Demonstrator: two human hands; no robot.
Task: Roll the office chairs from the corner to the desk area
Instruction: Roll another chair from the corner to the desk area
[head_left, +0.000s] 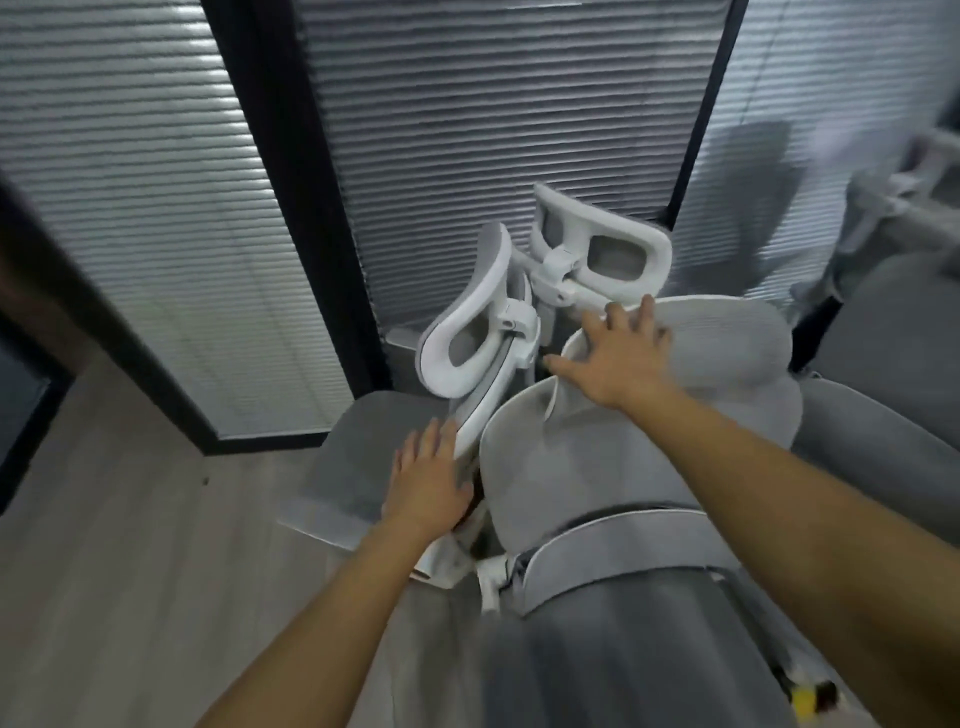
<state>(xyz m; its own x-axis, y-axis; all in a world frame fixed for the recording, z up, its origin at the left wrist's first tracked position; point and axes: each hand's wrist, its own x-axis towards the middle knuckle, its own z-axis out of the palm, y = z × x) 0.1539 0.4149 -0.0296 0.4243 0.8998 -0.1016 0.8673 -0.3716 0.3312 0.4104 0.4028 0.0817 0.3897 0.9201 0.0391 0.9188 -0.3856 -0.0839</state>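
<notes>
Three office chairs are crowding together. Left hand is pressing at the nearest's nine o'clock, right hand at twelve, fingers released.

Office chairs: grey mesh, white frames. Blinds: grey horizontal slats. Window frames: black. Floor: pale wood grain.

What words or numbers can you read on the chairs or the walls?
None: no words, numbers or signs can be read on the grey chairs or the window blinds.
A small yellow patch low on the nearest chair is too blurred to read.
</notes>
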